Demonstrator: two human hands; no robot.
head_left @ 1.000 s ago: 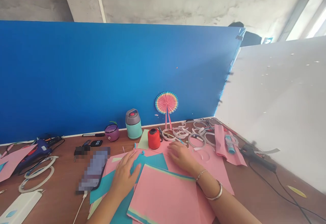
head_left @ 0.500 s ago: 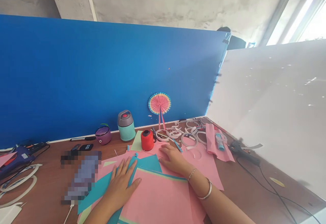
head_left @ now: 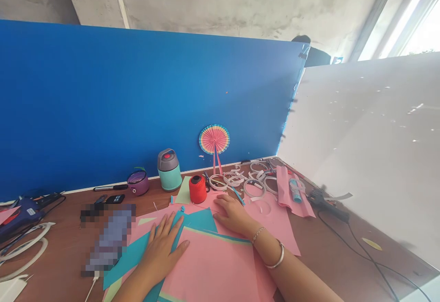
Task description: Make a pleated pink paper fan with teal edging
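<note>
left hand pressing flat, fingers spread, gripping nothing, pinning teal paper sheet | right hand resting open, steadying pink paper sheets on brown tabletop

Pink paper stack cut off by bottom picture edge. Teal sheet partly hidden under left hand. Blurred patch near worktop's left side, can't tell what. Blue glue gun cut off at left picture edge.
</note>
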